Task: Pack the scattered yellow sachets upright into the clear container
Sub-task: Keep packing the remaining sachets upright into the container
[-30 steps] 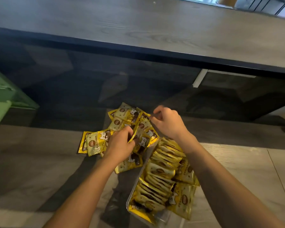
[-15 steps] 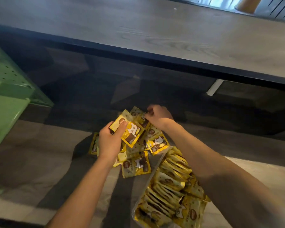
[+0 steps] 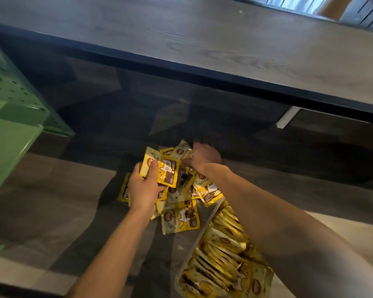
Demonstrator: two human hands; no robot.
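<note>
Here the left hand (image 3: 143,188) pinches a yellow sachet (image 3: 162,168) above the pile (image 3: 181,216).

Yellow sachets (image 3: 180,217) scattered flat on floor; others upright in clear container (image 3: 195,244).

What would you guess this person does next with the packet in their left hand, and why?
Probably carry it over to the clear container and slot it in upright. The left hand already grips a sachet lifted off the loose pile, and the container holds a row of sachets standing on edge. The right hand reaches into the pile's far side; whether it holds one is unclear.
</note>
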